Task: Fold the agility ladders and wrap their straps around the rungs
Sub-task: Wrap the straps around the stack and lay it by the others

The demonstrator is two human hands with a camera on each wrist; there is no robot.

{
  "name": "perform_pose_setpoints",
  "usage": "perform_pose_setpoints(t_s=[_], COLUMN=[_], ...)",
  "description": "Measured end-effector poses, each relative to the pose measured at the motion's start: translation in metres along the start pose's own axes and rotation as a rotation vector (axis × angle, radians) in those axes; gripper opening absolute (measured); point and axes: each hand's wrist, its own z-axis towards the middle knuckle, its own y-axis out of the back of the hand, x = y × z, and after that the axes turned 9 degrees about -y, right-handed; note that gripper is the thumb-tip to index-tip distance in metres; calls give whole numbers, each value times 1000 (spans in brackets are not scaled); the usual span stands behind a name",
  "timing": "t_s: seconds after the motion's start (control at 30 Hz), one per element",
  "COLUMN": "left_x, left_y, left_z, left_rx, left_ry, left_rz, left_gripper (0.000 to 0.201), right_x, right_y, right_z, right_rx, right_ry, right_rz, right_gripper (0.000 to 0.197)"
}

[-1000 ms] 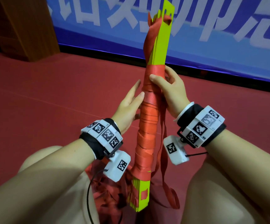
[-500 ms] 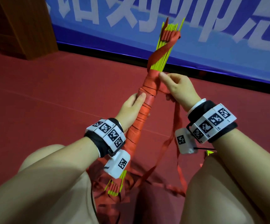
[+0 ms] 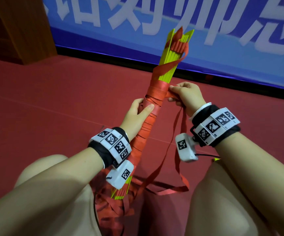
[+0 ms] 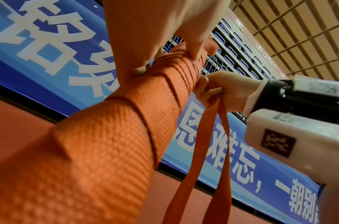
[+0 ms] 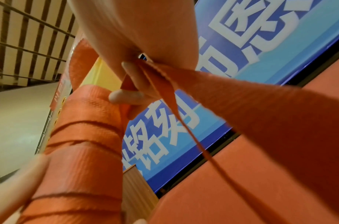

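Fingertips (image 5: pixel 126 95) of the right hand (image 3: pixel 187 97) pinch a flat red strap (image 3: pixel 171 94) just beside the top of the wrapped section, the fingers curled tight on the webbing, which runs taut from the bundle into the grip; its loose length (image 3: pixel 170 150) drops below the wrist in a long loop. The left hand (image 3: pixel 137 113) grips the bundle a little lower, thumb (image 3: pixel 147 109) pressed across the front of the red turns and the other fingers curled behind it.

The bundle itself, a stack of yellow-green rungs (image 3: pixel 170 68) bound along most of its length by overlapping red strap turns (image 3: pixel 143 132), stands tilted between the person's knees, top end leaning away toward the blue banner (image 3: pixel 239 53). Bare rung ends fan out above the wrapping, with a pleated block of red webbing (image 3: pixel 178 46) near the tip and one strap crossing them on a slant. The lower rung ends (image 3: pixel 120 193) sit in a heap of slack red strap (image 3: pixel 114 210) on the red floor (image 3: pixel 52 108).

Both wrists carry white marker-tagged bands. A wooden stand (image 3: pixel 18 26) fills the far left corner of the floor.
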Motion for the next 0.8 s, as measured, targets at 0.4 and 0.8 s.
perform_pose_setpoints(t_s=[0.4, 0.8], left_x=[5, -15], left_y=[0, 7], left_z=[7, 5], left_rx=[-148, 124], left_ry=[-24, 75], left_rz=[270, -139], left_gripper=[45, 20], right_x=[2, 2], right_y=[-19, -25], right_z=[-12, -11], right_rx=[41, 226], right_ry=[-99, 136], right_rz=[238, 90], right_gripper=[21, 19])
